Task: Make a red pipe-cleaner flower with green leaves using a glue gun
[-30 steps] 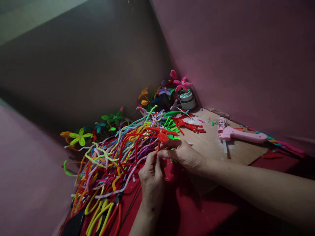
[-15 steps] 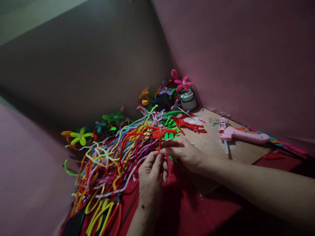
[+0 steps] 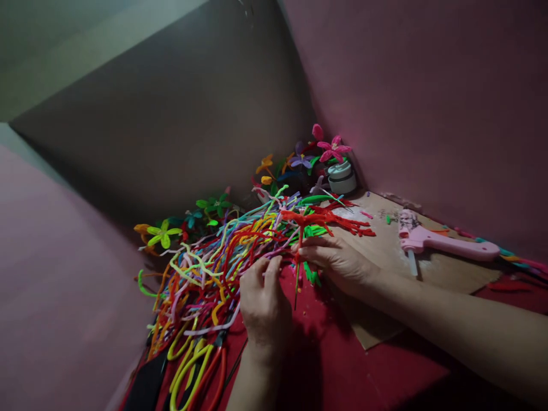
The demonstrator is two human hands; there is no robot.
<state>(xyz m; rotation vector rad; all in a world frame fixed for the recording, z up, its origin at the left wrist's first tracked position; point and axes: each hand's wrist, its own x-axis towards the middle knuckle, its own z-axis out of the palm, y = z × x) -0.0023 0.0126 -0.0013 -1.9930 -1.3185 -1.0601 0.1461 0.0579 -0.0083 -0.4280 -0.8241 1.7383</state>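
A red pipe-cleaner flower (image 3: 301, 220) stands on a thin stem, its dark lower end pointing down. My right hand (image 3: 331, 257) pinches that stem just below the flower head. My left hand (image 3: 263, 299) is to the left, apart from the stem, at the near edge of a heap of loose coloured pipe cleaners (image 3: 240, 240). Its fingers are bent inward, and whatever is between their tips is hidden from me. Cut green pipe cleaners (image 3: 311, 274) lie just behind my right hand, with red ones (image 3: 351, 221) beyond.
A pink glue gun (image 3: 449, 242) lies on a brown board (image 3: 454, 277) at the right. Yellow-handled scissors (image 3: 190, 371) and a black object (image 3: 148, 382) are at the near left. Finished flowers (image 3: 162, 233) and a pale jar (image 3: 342, 177) line the walls behind.
My left hand has let go of the flower's stem and drawn away to the left. The right hand keeps the flower, now turned more sideways. The whole view has shifted.
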